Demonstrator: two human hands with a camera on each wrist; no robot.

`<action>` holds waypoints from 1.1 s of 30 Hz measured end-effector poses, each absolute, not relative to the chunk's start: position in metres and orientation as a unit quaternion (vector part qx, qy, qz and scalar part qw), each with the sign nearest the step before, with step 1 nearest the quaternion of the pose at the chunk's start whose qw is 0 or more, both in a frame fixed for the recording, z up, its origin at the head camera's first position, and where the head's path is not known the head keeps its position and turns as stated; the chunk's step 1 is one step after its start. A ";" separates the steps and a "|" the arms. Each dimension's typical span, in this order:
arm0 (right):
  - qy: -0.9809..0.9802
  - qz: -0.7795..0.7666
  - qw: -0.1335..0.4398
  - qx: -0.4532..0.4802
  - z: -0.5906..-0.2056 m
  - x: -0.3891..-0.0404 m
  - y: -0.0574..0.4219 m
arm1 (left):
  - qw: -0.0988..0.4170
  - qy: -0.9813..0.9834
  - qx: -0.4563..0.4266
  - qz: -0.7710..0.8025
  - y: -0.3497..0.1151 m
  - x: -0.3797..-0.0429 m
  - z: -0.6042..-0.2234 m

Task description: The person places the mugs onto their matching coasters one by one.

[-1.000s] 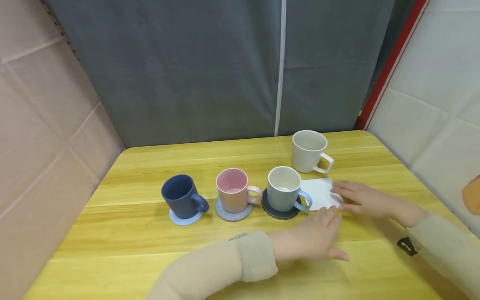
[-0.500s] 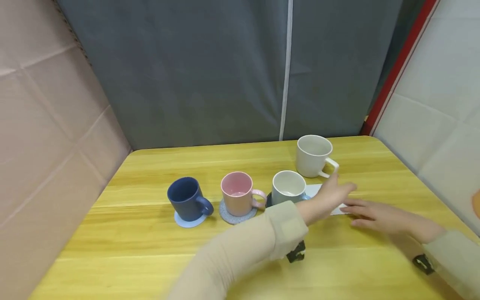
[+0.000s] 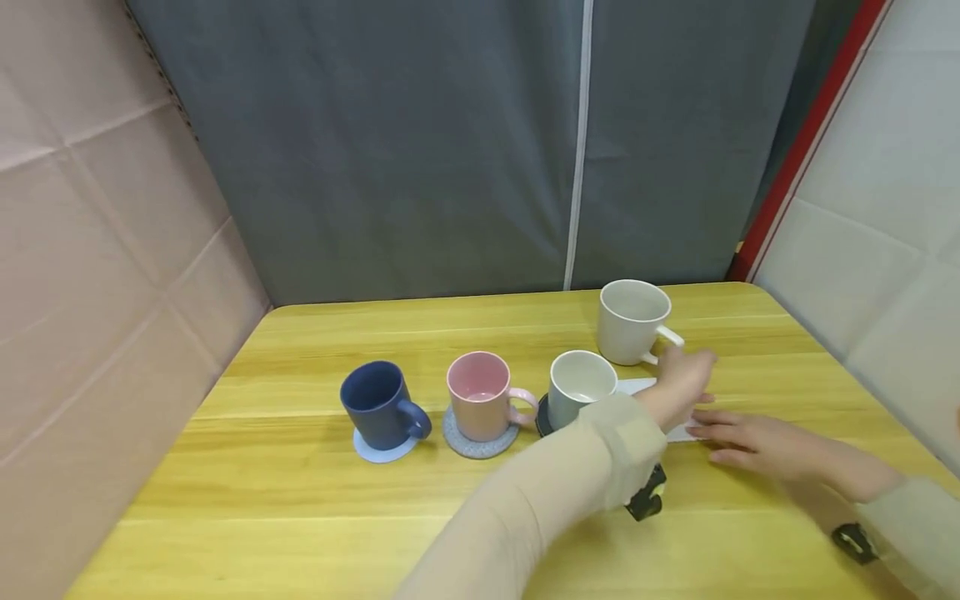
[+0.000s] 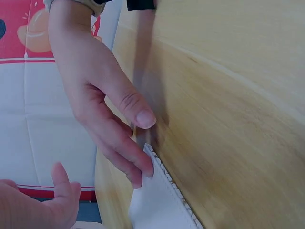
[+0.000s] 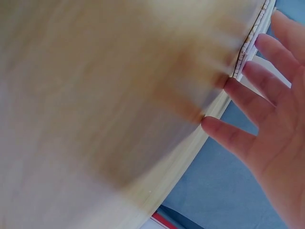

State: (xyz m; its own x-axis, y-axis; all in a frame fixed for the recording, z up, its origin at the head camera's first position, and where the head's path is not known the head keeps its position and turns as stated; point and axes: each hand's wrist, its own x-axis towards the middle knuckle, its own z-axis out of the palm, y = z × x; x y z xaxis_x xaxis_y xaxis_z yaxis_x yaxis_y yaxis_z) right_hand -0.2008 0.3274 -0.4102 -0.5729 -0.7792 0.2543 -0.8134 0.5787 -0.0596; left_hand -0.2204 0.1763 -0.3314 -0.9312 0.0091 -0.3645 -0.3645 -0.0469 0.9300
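Note:
My left hand reaches across to the white mug, overlapping the lower part of its handle. In the left wrist view, the left hand shows a raised thumb at lower left; its other fingers are mostly hidden. My right hand lies low over the table with its fingertips at the right edge of a white square coaster. The left wrist view shows the right hand's fingertips on the coaster, near its stitched edge. Fingers of the right hand are spread and fairly straight in the right wrist view.
A dark blue mug stands tilted on a light blue coaster. A pink mug sits on a speckled grey coaster. The pale blue-grey mug on a black coaster is partly behind the left forearm. Grey curtain hangs behind.
My left hand has moved from in front of the white coaster, over it, to the white mug's handle. My right hand stays by the coaster's edge. The head view has shifted slightly.

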 end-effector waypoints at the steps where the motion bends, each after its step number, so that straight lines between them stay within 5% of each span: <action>1: -0.879 0.093 0.101 0.457 -0.411 -0.201 0.328 | 0.133 0.674 -0.132 0.714 0.178 -0.221 -0.332; 25: -0.887 0.066 0.104 0.445 -0.412 -0.202 0.325 | 0.176 0.527 -0.133 0.820 0.180 -0.246 -0.354; 33: -0.880 0.086 0.105 0.456 -0.412 -0.202 0.328 | 0.154 0.530 -0.151 0.820 0.182 -0.248 -0.356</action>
State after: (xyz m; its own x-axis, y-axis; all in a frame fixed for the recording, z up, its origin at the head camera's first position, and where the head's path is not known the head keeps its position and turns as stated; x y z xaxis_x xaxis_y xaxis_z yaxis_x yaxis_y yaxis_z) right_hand -0.2019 0.3281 -0.4120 -0.5627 -0.7837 0.2631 -0.8198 0.5700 -0.0553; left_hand -0.2478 0.1824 -0.3563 -0.9074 0.0919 -0.4100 -0.4116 -0.3902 0.8236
